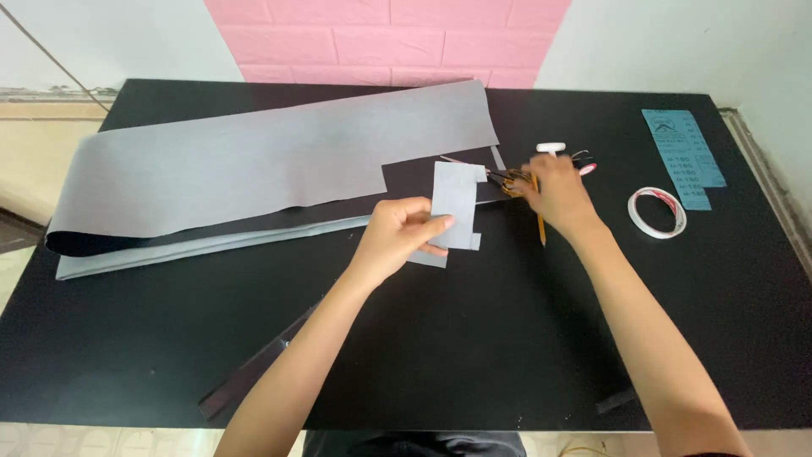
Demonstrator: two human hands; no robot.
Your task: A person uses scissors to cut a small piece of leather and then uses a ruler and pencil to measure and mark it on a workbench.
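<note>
between the thumb and fingers of the left hand (396, 233) stands a small grey rectangular cut piece of sheet material (455, 203), held upright above the black table top (474, 338). the thumb presses the near face at the lower left edge, the other fingers curl behind; the grip is closed on the piece. a notch shows at its upper right corner and a step at its lower right edge.

judgement on handling: the piece holds its flat shape from a single edge pinch without drooping, so it appears light and fairly stiff, like thin leatherette or card-backed sheet. the surface looks matt, unlikely to slip. an edge pinch near the lower corner, as now, seems adequate; a hold nearer the middle of the long edge would steady it better.

beyond the fingertips of the right hand (554, 190) lies a pair of scissors with dark and orange handles (507, 179). the fingers are bent down over the handles, touching them; whether they have closed on them cannot be told. a yellow pencil (539, 222) lies under that hand, its tip toward the person.

left of the left-hand knuckles lies a large grey sheet with a dark underside (254, 161), folded over, with a stepped cut-out just beside the held piece. right of the right wrist, well apart, lie a white roll of tape (657, 212) and a blue-green printed paper sheet (683, 156). a small white t-shaped tool (551, 148) lies just past the right fingers.
</note>
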